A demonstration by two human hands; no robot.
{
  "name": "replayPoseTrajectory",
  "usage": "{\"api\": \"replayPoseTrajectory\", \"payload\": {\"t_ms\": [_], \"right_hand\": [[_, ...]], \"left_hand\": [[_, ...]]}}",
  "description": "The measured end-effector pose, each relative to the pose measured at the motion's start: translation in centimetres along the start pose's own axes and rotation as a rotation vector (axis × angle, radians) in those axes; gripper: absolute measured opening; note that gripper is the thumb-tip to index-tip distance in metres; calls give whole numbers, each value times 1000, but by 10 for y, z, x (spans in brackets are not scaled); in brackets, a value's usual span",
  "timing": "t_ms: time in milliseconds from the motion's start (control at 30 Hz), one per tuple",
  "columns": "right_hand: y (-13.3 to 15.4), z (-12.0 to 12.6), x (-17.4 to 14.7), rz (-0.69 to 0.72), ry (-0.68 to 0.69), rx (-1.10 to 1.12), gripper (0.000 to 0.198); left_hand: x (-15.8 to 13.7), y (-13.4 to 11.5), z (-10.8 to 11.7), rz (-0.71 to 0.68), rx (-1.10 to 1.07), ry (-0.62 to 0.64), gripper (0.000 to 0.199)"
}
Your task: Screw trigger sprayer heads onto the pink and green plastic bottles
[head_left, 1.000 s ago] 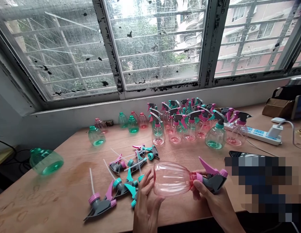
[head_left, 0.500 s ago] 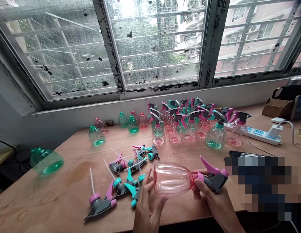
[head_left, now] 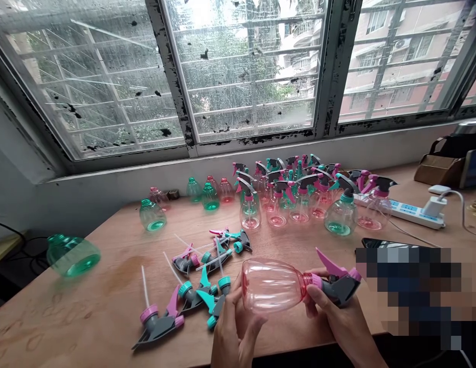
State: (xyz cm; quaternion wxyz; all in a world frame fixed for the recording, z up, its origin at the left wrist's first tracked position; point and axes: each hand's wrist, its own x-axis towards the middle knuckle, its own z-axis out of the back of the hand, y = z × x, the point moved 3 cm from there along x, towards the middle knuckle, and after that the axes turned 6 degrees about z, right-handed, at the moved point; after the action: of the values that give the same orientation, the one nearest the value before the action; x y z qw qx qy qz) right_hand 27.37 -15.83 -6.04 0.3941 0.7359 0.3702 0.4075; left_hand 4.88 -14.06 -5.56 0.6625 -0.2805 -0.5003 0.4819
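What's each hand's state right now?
Left hand: open, cupped at the base of the pink bottle; contact unclear.
Right hand: closed, holding the pink collar of its sprayer.

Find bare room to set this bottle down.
Bare wood lies between the leftmost green bottle and loose spray heads, and between the held pink bottle and standing spray bottles. Crowded: among those bottles, beside the power strip.

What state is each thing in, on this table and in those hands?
Pink bottle: held on its side.
Its spray head: at the bottle's neck; tightness can't be told.
Right hand: closed around the spray head's collar.
Left hand: open at the bottle's base.
Loose spray heads: lying unattached.
Bottles at left: without spray heads.
Grouped bottles: upright, heads on.
Power strip: charger plugged in.
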Motion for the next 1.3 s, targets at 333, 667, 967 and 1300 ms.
{"api": "replayPoseTrajectory", "payload": {"t_ms": [333, 667, 967, 1300], "right_hand": [[-2, 1, 1, 4, -19, -15, 41], [-1, 2, 1, 23, -31, -2, 39], [-1, 4, -1, 23, 9, -69, 26], [0, 1, -1, -4, 34, -54, 25]], "left_hand": [[-1, 3, -3, 0, -52, 6, 58], [-1, 6, 0, 57, -110, 27, 53], [-5, 4, -2, -8, 1, 11, 75], [-4, -8, 0, -42, 2, 59, 85]]}}
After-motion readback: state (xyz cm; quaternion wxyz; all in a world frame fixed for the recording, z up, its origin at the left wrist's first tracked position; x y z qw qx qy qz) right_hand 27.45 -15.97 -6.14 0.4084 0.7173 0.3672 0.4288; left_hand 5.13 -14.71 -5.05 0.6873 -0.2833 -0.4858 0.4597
